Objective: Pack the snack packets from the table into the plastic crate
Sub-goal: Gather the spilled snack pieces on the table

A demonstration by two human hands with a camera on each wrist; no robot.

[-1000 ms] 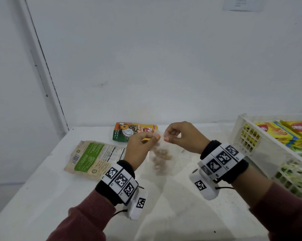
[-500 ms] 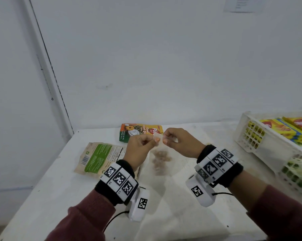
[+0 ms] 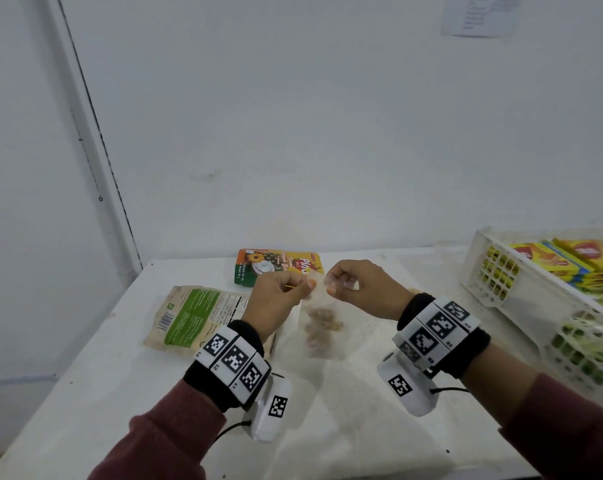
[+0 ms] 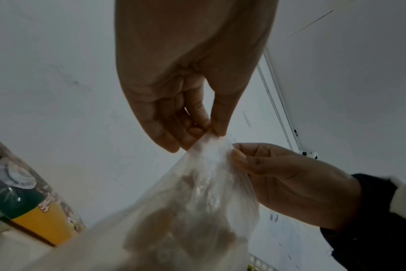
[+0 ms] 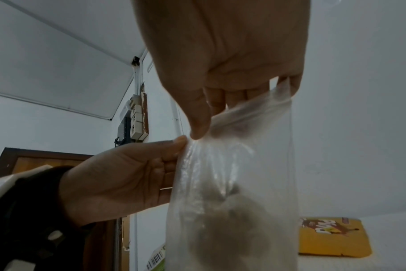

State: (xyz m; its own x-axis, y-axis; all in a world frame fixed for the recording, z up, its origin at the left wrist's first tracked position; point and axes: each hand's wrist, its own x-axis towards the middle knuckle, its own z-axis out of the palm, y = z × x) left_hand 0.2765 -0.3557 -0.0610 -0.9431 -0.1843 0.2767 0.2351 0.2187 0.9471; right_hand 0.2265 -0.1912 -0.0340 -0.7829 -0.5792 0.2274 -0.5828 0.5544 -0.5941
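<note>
1. Hard-to-see stuff first: the brown lumpy contents of the clear plastic snack bag [image 3: 322, 327] are just a blur through the film, so no telling what snack it is. The white perforated plastic crate [image 3: 522, 296] runs off the right edge of the head view, and the yellow and red packets [image 3: 563, 261] inside it are only partly in view.
2. The printed paper sheet [image 3: 480, 15] up on the wall is cut off at the top and unreadable.
3. Surface is a white table [image 3: 355, 427], a bit scuffed, pushed into a corner of plain white walls. The right wrist view also catches a brown wooden door [image 5: 19, 159] and a bank of wall switches [image 5: 137, 122].
4. The clear bag hangs above the table middle, held up by its top edge, and its lower part reaches down to the tabletop.
5. The left hand [image 3: 276, 299] pinches the bag's top edge between thumb and fingers [image 4: 192, 126]. The right hand [image 3: 359, 289] pinches the same edge just beside it, other fingers curled in.
6. Flat on the table: a green and tan flat packet [image 3: 196, 317] to the left, touching or tucked under the left wrist, and an orange and green pouch [image 3: 276, 265] behind the hands near the wall.
</note>
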